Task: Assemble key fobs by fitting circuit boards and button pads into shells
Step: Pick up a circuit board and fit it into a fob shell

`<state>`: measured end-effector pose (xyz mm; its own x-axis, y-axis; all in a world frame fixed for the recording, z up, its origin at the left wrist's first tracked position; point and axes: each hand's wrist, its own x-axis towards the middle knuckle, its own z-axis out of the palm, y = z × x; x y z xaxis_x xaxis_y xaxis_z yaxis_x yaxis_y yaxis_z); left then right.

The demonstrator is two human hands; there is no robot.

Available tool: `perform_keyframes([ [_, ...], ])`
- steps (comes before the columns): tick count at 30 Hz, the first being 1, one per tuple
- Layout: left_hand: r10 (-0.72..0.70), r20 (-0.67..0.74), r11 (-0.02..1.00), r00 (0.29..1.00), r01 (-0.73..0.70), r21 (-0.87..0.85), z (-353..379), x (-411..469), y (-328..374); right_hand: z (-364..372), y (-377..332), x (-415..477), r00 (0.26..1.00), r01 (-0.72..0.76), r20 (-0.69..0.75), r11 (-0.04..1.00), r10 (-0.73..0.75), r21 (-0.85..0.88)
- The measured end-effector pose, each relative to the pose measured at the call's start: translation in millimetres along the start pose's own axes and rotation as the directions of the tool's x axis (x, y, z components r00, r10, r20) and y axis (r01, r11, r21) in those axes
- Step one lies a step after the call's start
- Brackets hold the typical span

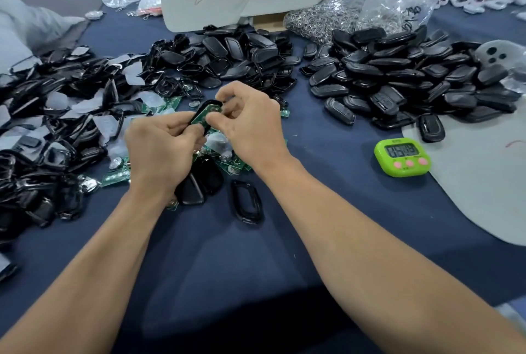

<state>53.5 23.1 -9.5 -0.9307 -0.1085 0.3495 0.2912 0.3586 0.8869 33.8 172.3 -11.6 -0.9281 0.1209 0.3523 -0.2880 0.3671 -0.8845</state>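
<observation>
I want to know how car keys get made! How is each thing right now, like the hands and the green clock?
Left hand: gripping the shell.
Right hand: pinching the circuit board.
Shell: held up off the cloth, open.
Circuit board: tilted, sitting in the shell.
Timer: switched on, digits showing.
Loose frame: lying flat on the cloth, empty.

hands (pixel 162 148) (pixel 250 128): 2 | held shell (pixel 210 103): 1 | timer (pixel 402 156): 1 | black heaps (pixel 51 125) (pixel 227 60) (pixel 412 83): 3
</observation>
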Motion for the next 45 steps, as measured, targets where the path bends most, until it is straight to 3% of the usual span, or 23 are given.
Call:
perform_keyframes([
  [6, -0.036, 0.009, 0.999, 0.999, 0.036, -0.013, -2, 3, -10, 1, 6, 1, 1.0, 0.025, 0.006, 0.999, -0.025, -0.021],
  [14, -0.136, 0.098, 0.989, 0.986, 0.142, -0.05, -13, 17, -19, 13, 5, 26, 0.992, 0.048, 0.118, 0.995, -0.038, -0.088],
  [21, -0.248, 0.007, 0.969, 0.969, 0.248, 0.008, -24, 46, -40, 31, 4, 65, 0.961, 0.11, 0.266, 0.989, -0.081, -0.095],
  [28, -0.273, 0.001, 0.958, 0.962, 0.272, 0.095, -23, 63, -48, 33, 15, 75, 0.965, 0.091, 0.256, 0.991, -0.064, -0.095],
  [34, -0.207, -0.09, 0.968, 0.974, 0.218, 0.124, -20, 58, -36, 34, 8, 67, 0.968, 0.161, 0.211, 0.981, -0.137, -0.104],
  [45, -0.167, -0.096, 0.961, 0.981, 0.184, 0.206, -19, 55, -29, 30, 2, 63, 0.967, 0.196, 0.197, 0.966, -0.162, -0.17],
])
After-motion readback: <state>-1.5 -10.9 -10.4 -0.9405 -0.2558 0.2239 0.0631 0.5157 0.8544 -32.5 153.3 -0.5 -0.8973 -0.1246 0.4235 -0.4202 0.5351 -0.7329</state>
